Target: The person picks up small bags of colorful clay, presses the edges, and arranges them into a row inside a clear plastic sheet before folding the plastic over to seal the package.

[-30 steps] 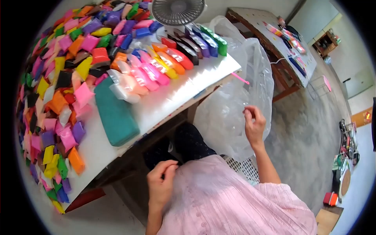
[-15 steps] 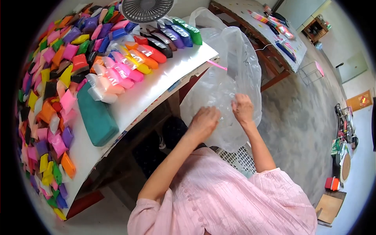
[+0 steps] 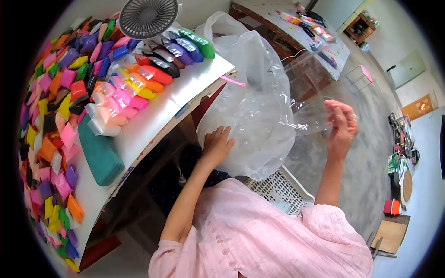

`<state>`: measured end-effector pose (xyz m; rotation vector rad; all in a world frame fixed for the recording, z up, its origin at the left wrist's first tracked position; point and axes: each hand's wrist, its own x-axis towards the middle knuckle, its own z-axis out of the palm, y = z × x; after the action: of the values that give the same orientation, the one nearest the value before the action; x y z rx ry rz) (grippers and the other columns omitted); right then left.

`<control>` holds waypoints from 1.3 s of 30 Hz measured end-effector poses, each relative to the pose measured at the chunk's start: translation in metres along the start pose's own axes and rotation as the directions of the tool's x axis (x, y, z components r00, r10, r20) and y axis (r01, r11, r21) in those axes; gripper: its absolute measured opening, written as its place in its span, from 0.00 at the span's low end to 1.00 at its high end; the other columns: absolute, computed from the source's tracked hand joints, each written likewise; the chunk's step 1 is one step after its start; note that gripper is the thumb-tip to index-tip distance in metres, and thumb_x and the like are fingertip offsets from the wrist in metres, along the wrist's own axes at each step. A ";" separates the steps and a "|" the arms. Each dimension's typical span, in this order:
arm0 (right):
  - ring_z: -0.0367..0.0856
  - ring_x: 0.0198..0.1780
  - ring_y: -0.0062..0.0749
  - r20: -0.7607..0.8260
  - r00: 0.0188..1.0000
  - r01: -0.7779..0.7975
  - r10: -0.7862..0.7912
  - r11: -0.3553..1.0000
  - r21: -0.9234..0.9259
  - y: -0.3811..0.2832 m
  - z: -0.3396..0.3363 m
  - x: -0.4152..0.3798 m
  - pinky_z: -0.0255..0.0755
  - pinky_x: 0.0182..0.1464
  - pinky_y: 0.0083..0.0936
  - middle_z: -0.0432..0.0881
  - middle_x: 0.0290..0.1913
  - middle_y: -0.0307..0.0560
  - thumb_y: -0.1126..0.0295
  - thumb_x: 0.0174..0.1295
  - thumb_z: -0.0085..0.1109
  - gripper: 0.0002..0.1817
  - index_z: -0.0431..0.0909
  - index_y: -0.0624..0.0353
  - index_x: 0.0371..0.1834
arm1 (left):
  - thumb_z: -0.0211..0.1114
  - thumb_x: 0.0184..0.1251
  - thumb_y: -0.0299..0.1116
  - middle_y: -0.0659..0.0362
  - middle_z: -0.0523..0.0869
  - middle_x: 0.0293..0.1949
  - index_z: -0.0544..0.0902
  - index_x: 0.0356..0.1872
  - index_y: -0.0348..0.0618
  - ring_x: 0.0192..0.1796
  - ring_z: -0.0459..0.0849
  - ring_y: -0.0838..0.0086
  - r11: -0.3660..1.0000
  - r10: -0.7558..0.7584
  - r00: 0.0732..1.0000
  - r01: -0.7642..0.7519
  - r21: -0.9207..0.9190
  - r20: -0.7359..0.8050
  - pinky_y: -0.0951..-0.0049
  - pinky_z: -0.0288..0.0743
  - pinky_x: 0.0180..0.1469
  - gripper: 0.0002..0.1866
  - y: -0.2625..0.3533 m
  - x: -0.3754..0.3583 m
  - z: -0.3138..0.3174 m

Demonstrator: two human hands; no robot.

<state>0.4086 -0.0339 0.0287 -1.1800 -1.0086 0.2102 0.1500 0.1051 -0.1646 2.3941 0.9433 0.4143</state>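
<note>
My right hand (image 3: 342,125) is raised to the right, its fingers pinching the edge of a thin transparent plastic bag (image 3: 303,111). That bag stretches leftwards, and the floor and far table show through it. A large whitish plastic sack (image 3: 252,111) stands upright in front of me, with its looped handle at the top. My left hand (image 3: 218,146) lies against the sack's lower left side, fingers extended and slightly apart. What the sack contains cannot be made out through its cloudy film.
At left, a white tabletop (image 3: 153,132) bears a pile of colourful packets (image 3: 55,139), rows of packets (image 3: 139,88), a teal pouch (image 3: 99,150) and a fan (image 3: 148,17). A white plastic basket (image 3: 289,187) sits below the sack. Another table (image 3: 340,48) and a pink-topped stool (image 3: 366,74) stand beyond.
My right hand has moved right and away from the sack, drawing out the transparent bag. My left hand has shifted left and down, with its fingers now spread on the sack. The view has shifted slightly.
</note>
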 end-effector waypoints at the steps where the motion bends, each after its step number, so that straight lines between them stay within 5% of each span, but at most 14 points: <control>1: 0.80 0.42 0.21 0.006 1.000 0.024 -0.024 0.999 0.028 -0.010 -0.004 0.001 0.68 0.37 0.15 0.87 0.47 0.49 0.73 0.70 0.56 0.07 0.82 0.62 0.46 | 0.68 0.67 0.45 0.42 0.77 0.62 0.70 0.68 0.39 0.53 0.83 0.58 0.965 -0.066 0.998 0.070 -0.253 0.022 0.58 0.70 0.62 0.33 0.007 0.000 -0.002; 3: 0.80 0.43 0.25 -0.019 0.999 0.038 -0.036 0.992 0.117 -0.025 -0.013 0.002 0.69 0.39 0.17 0.86 0.48 0.53 0.73 0.68 0.55 0.09 0.81 0.64 0.45 | 0.68 0.68 0.50 0.44 0.77 0.64 0.66 0.72 0.39 0.56 0.82 0.60 0.699 -0.171 0.979 0.203 -0.686 0.115 0.61 0.70 0.63 0.38 0.025 -0.002 -0.010; 5: 0.81 0.43 0.28 -0.036 0.998 0.054 -0.047 0.979 0.197 -0.038 -0.020 0.000 0.69 0.39 0.18 0.86 0.48 0.54 0.72 0.67 0.55 0.09 0.80 0.64 0.45 | 0.65 0.71 0.50 0.47 0.77 0.65 0.62 0.75 0.41 0.62 0.79 0.64 0.475 -0.105 0.980 0.200 -0.857 0.170 0.63 0.69 0.65 0.39 0.048 -0.007 -0.032; 9: 0.81 0.44 0.32 0.023 0.999 0.033 -0.042 0.950 0.310 -0.042 -0.030 -0.004 0.72 0.42 0.24 0.84 0.50 0.57 0.71 0.64 0.55 0.12 0.80 0.66 0.46 | 0.63 0.74 0.49 0.51 0.79 0.64 0.55 0.79 0.43 0.65 0.76 0.68 0.082 0.147 0.987 0.055 -0.995 0.066 0.64 0.69 0.66 0.41 0.080 -0.016 -0.055; 12: 0.81 0.46 0.34 0.117 0.993 -0.016 -0.022 0.946 0.322 -0.036 -0.033 -0.011 0.73 0.45 0.26 0.83 0.51 0.58 0.71 0.63 0.55 0.12 0.80 0.66 0.45 | 0.65 0.73 0.42 0.53 0.82 0.59 0.66 0.73 0.41 0.62 0.78 0.70 -0.087 0.139 0.990 0.034 -0.996 0.022 0.65 0.70 0.65 0.32 0.105 -0.028 -0.078; 15: 0.81 0.46 0.36 0.177 0.984 -0.073 0.012 0.937 0.342 -0.029 -0.035 -0.017 0.74 0.47 0.27 0.82 0.52 0.58 0.68 0.61 0.56 0.16 0.78 0.66 0.50 | 0.70 0.69 0.33 0.55 0.85 0.54 0.77 0.60 0.41 0.54 0.83 0.73 0.022 -0.075 0.997 -0.011 -1.000 -0.013 0.72 0.75 0.56 0.21 0.110 -0.040 -0.084; 18: 0.82 0.48 0.38 0.160 0.981 -0.161 0.113 0.929 0.333 -0.024 -0.033 -0.019 0.76 0.48 0.28 0.82 0.53 0.58 0.57 0.62 0.62 0.28 0.73 0.65 0.60 | 0.70 0.65 0.24 0.57 0.87 0.47 0.83 0.46 0.38 0.51 0.82 0.78 0.073 -0.109 0.989 -0.094 -0.993 -0.102 0.74 0.74 0.56 0.10 0.120 -0.056 -0.103; 22: 0.82 0.55 0.40 0.095 0.980 -0.188 0.175 0.970 0.154 -0.033 -0.030 -0.020 0.77 0.50 0.29 0.82 0.55 0.57 0.36 0.54 0.69 0.52 0.64 0.63 0.72 | 0.68 0.65 0.23 0.57 0.87 0.47 0.82 0.39 0.38 0.45 0.79 0.80 0.443 -0.021 0.971 -0.205 -0.873 -0.239 0.76 0.73 0.53 0.05 0.120 -0.072 -0.108; 25: 0.82 0.54 0.35 0.100 0.985 -0.138 0.143 0.989 -0.057 -0.029 -0.038 -0.026 0.77 0.50 0.27 0.82 0.56 0.53 0.45 0.55 0.73 0.45 0.67 0.62 0.70 | 0.68 0.64 0.23 0.56 0.87 0.47 0.82 0.38 0.38 0.46 0.80 0.77 0.555 -0.044 0.960 -0.206 -0.806 -0.276 0.75 0.72 0.55 0.04 0.122 -0.085 -0.106; 26: 0.83 0.51 0.29 0.109 0.974 -0.188 0.196 0.979 -0.077 -0.028 -0.040 -0.028 0.78 0.49 0.24 0.84 0.53 0.47 0.60 0.58 0.75 0.33 0.73 0.62 0.65 | 0.66 0.64 0.21 0.56 0.87 0.47 0.82 0.38 0.38 0.47 0.80 0.75 0.602 -0.006 0.941 -0.266 -0.753 -0.338 0.73 0.72 0.55 0.04 0.119 -0.087 -0.104; 30: 0.83 0.40 0.21 0.128 0.921 -0.352 0.369 0.926 -0.138 -0.019 -0.031 -0.037 0.76 0.44 0.19 0.86 0.38 0.41 0.77 0.62 0.68 0.11 0.83 0.64 0.47 | 0.62 0.61 0.21 0.54 0.87 0.49 0.82 0.37 0.37 0.50 0.80 0.73 0.664 0.039 0.936 -0.285 -0.691 -0.349 0.71 0.72 0.56 0.04 0.113 -0.096 -0.110; 33: 0.82 0.36 0.20 0.232 0.914 -0.312 0.333 0.942 -0.121 -0.013 -0.027 -0.039 0.75 0.42 0.19 0.86 0.34 0.41 0.76 0.63 0.67 0.06 0.84 0.65 0.41 | 0.63 0.59 0.23 0.53 0.87 0.48 0.81 0.38 0.38 0.52 0.82 0.65 0.621 -0.034 0.927 -0.272 -0.735 -0.373 0.69 0.72 0.57 0.07 0.108 -0.097 -0.110; 35: 0.80 0.35 0.19 0.195 0.940 -0.269 0.281 0.959 -0.085 -0.014 -0.016 -0.042 0.74 0.42 0.18 0.84 0.32 0.39 0.77 0.64 0.66 0.03 0.84 0.66 0.37 | 0.68 0.59 0.27 0.53 0.85 0.50 0.80 0.40 0.37 0.52 0.80 0.68 0.534 -0.161 0.925 -0.211 -0.819 -0.343 0.70 0.70 0.59 0.10 0.113 -0.098 -0.114; 39: 0.79 0.35 0.18 0.116 0.976 -0.173 0.183 0.981 -0.090 -0.019 0.003 -0.051 0.74 0.42 0.18 0.84 0.32 0.38 0.76 0.65 0.66 0.03 0.83 0.66 0.37 | 0.78 0.55 0.31 0.54 0.83 0.50 0.78 0.43 0.38 0.49 0.80 0.72 0.606 -0.392 0.856 -0.035 -0.794 -0.337 0.73 0.73 0.53 0.19 0.124 -0.095 -0.107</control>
<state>0.3710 -0.0716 0.0167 -1.3448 -1.0273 0.3921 0.1007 0.0004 -0.0145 1.3666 0.9317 1.1285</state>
